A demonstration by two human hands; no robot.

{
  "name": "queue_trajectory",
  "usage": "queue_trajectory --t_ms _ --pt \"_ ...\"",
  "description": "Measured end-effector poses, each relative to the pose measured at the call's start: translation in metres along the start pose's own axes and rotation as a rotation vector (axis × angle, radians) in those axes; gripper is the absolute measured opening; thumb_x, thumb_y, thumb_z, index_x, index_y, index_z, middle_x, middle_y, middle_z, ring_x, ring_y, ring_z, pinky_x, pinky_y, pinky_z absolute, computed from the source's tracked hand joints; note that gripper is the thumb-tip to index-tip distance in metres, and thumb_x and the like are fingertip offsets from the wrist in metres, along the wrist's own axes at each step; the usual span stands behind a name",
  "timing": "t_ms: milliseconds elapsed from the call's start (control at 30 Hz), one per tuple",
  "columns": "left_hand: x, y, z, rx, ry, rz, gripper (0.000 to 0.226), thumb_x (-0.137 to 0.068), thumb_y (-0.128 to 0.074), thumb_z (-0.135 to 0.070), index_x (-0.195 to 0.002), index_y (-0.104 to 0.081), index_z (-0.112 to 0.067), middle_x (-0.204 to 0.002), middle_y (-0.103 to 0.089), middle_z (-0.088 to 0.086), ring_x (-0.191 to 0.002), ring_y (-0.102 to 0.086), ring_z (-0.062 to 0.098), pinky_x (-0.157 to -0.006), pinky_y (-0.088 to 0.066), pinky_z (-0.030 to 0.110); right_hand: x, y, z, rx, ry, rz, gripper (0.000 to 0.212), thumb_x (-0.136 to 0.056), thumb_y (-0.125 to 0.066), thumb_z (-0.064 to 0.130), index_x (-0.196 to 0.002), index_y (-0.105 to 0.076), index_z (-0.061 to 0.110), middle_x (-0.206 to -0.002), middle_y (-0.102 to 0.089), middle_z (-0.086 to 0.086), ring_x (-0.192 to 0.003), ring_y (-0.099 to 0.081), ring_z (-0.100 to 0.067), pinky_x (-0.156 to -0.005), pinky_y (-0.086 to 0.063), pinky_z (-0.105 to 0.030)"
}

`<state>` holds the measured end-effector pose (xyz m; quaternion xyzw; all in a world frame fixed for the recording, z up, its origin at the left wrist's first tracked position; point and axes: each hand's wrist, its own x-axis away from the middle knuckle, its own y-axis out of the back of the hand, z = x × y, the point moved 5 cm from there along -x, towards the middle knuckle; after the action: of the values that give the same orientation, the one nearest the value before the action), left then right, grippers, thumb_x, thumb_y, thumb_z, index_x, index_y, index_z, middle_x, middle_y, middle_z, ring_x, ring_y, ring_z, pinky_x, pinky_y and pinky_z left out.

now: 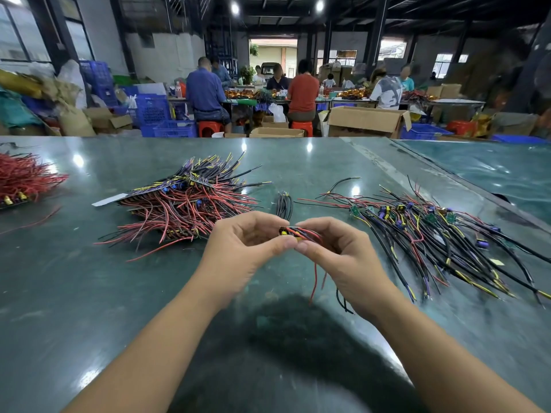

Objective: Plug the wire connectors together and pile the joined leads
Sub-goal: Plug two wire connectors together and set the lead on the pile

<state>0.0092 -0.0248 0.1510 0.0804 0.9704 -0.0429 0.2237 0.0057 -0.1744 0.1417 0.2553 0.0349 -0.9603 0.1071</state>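
**Two hands pinch a small wire connector above the green table**

At the far left edge of the green table (89, 293) lies a bundle of red wires (24, 178) with yellow fittings at its near end. Further right sits a large pile of leads (185, 204), red and black wires fanned out from a core of blue and yellow connectors, with yellow-tipped black ends pointing up and away. A pale strip (108, 199) pokes out from its left side.

The left hand (238, 251) comes in from the lower left, forearm bare, wrist bent slightly, fingers curled inward. Its thumb and forefinger press together on the small connector (287, 232), a dark and yellow piece with short red, black and purple wires running off to the right. The connector is held in the air just above the table, in the middle of the view, between the two hands.

The right hand (337, 254) meets it from the lower right, fingers likewise curled, thumb and forefinger pinching the wire side of the same piece; the two thumbs almost touch. Whether the two halves are fully seated together cannot be told. A red lead and a black lead (313, 284) hang down from the right hand's grip toward the table.

Just behind the hands lies a small bunch of black wires (284, 205). To the right spreads a loose pile of longer black, red and yellow-banded leads (432, 239) with blue and yellow connectors and small green boards.

Beyond the table, people (205, 93) sit on red stools at benches among blue crates and cardboard boxes.
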Motion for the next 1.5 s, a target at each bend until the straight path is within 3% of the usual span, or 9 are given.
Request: queue_trajectory --t_ms 267,467,700,867,1067,1167,1267,1400,1500 --pt "0.0 0.003 -0.009 0.105 0.006 0.109 0.016 -0.064 -0.076 -0.012 -0.08 -0.077 -0.012 -0.072 -0.073 0.002 -0.062 -0.063 0.006 -0.06 -0.049 0.015 -0.001 -0.005 0.02 0.026 0.018 0.136 0.011 -0.08 -0.067 0.008 -0.09 -0.065 0.011 -0.08 -0.067 0.009 -0.077 -0.058 -0.004 -0.075 -0.046 -0.015" --pt "-0.001 0.004 -0.011 0.173 0.008 0.162 0.038 -0.057 -0.087 -0.04 -0.085 -0.077 -0.015 -0.077 -0.074 0.003 -0.069 -0.066 0.012 -0.067 -0.053 0.021 -0.002 -0.006 0.027 0.018 -0.021 0.186 0.013 -0.078 -0.063 0.009 -0.09 -0.066 0.013 -0.079 -0.068 0.011 -0.077 -0.059 -0.001 -0.075 -0.045 -0.013" --pt "-0.008 0.024 -0.028 0.285 -0.138 -0.188 0.024 -0.055 -0.087 -0.023 -0.076 -0.076 -0.02 -0.071 -0.071 -0.006 -0.065 -0.061 0.003 -0.065 -0.049 0.013 -0.005 0.006 0.029 -0.053 -0.019 0.091 0.014 -0.08 -0.065 0.009 -0.093 -0.061 0.013 -0.082 -0.071 0.006 -0.092 -0.07 -0.016 -0.087 -0.05 -0.019" --pt "-0.009 0.069 -0.058 0.608 -0.285 -0.492 0.009 -0.071 -0.072 -0.024 -0.074 -0.068 -0.017 -0.069 -0.069 -0.008 -0.064 -0.062 0.002 -0.059 -0.046 0.013 -0.007 0.022 0.04 -0.223 0.003 -0.074 0.019 -0.075 -0.067 0.016 -0.092 -0.061 0.012 -0.077 -0.07 0.001 -0.086 -0.071 -0.021 -0.086 -0.055 -0.031" --pt "-0.019 0.093 -0.031 0.88 0.023 -0.724 0.02 -0.088 -0.064 -0.028 -0.073 -0.06 -0.016 -0.06 -0.064 -0.008 -0.054 -0.059 0.0 -0.047 -0.044 0.008 -0.01 0.063 0.064 -0.816 0.056 -0.26 0.013 -0.084 -0.056 0.026 -0.091 -0.057 0.014 -0.078 -0.059 0.006 -0.069 -0.061 -0.004 -0.062 -0.052 -0.019" --pt "-0.02 0.093 0.0 0.789 0.22 -0.798 0.022 -0.089 -0.063 -0.022 -0.071 -0.056 -0.012 -0.055 -0.059 -0.005 -0.043 -0.055 0.0 -0.044 -0.044 0.009 -0.008 0.082 0.066 -1.034 0.091 -0.301 0.02 -0.09 -0.052 0.029 -0.093 -0.057 0.01 -0.08 -0.051 0.005 -0.065 -0.053 -0.001 -0.059 -0.045 -0.011" --pt "-0.017 0.087 0.038 0.638 0.399 -0.751 0.021 -0.09 -0.062 -0.02 -0.073 -0.058 -0.009 -0.055 -0.062 -0.002 -0.042 -0.057 0.002 -0.043 -0.045 0.009 -0.011 0.086 0.049 -1.053 -0.085 -0.407 0.023 -0.092 -0.052 0.03 -0.087 -0.056 0.008 -0.076 -0.049 0.004 -0.059 -0.05 -0.001 -0.054 -0.046 -0.008" --pt "-0.022 0.088 0.064 0.328 0.421 -0.632 0.022 -0.092 -0.061 -0.018 -0.094 -0.057 0.004 -0.085 -0.065 0.013 -0.076 -0.066 0.016 -0.062 -0.056 0.015 -0.009 0.064 0.014 -0.909 -0.374 -0.62 0.021 -0.089 -0.059 0.02 -0.072 -0.056 0.009 -0.066 -0.055 0.0 -0.056 -0.055 -0.004 -0.049 -0.051 -0.014" --pt "-0.022 0.087 0.061 -0.154 0.375 -0.555 0.019 -0.09 -0.06 -0.007 -0.107 -0.062 0.002 -0.081 -0.065 0.008 -0.071 -0.064 0.014 -0.061 -0.055 0.016 -0.005 0.048 -0.006 -0.839 -0.459 -0.694 0.021 -0.091 -0.06 0.018 -0.072 -0.057 0.008 -0.064 -0.06 -0.004 -0.052 -0.063 -0.008 -0.055 -0.057 -0.02"
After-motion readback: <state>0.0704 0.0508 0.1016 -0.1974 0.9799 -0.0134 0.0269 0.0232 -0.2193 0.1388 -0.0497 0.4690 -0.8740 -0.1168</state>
